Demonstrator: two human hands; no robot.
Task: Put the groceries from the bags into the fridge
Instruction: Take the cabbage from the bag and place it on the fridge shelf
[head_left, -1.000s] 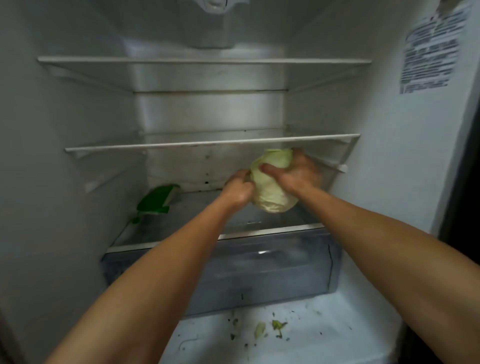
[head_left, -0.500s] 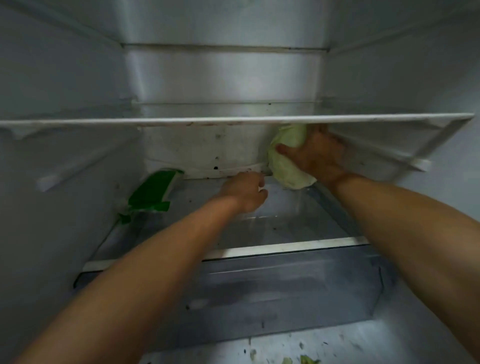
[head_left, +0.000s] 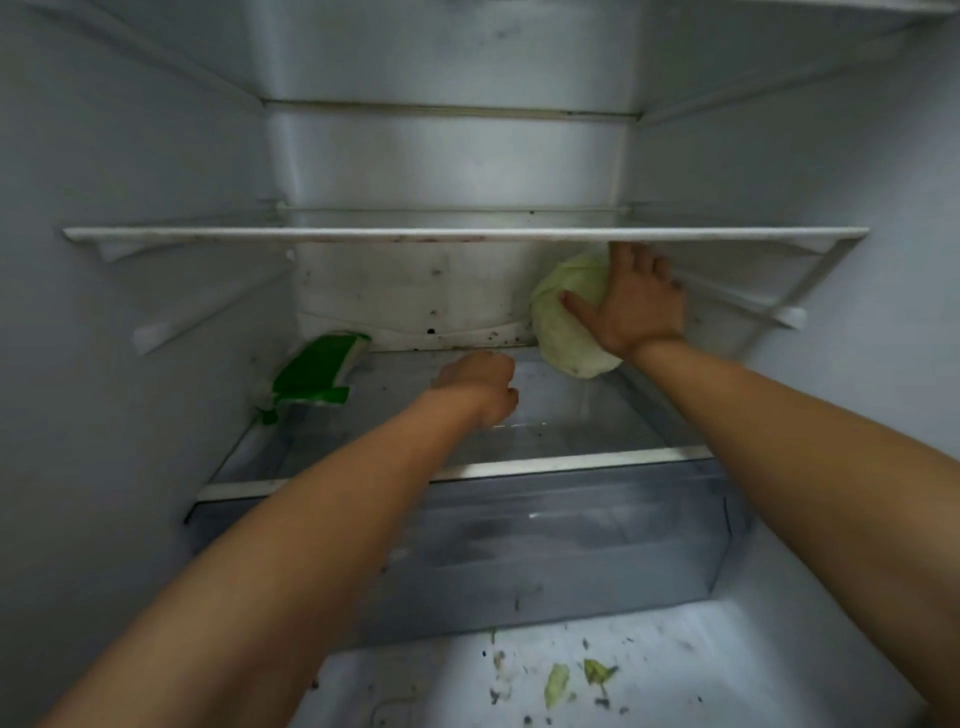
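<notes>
1. The right hand (head_left: 631, 306) lay spread against the cabbage (head_left: 563, 325). Its fingers were fairly straight and fanned over the right flank, with the thumb across the front, so it was pressing rather than clutching.
2. The left hand (head_left: 480, 387) hovered over the middle of the glass shelf (head_left: 571, 461), apart from the cabbage. Its fingers were loosely curled under and nothing showed in it.
3. The cabbage sat in the back right corner of that shelf, its top just under the upper shelf (head_left: 415, 235). Whether it touched the rear wall could not be told.
4. A green packet (head_left: 317, 374) leaned in the back left corner, well apart from the cabbage.
5. Below the glass shelf was a translucent drawer (head_left: 519, 545), closed. Leaf scraps (head_left: 558, 691) lay on the fridge floor in front of it.
6. Judgement: the step in hand was seating the cabbage.
   - Settle it on its flattest side and ease off the palm pressure slowly.
   - Watch for any roll toward the front rim; a round head on glass is apt to roll.
   - Draw the fingers out low so the knuckles clear the upper shelf.
   - The left hand looked well placed to catch it.
</notes>
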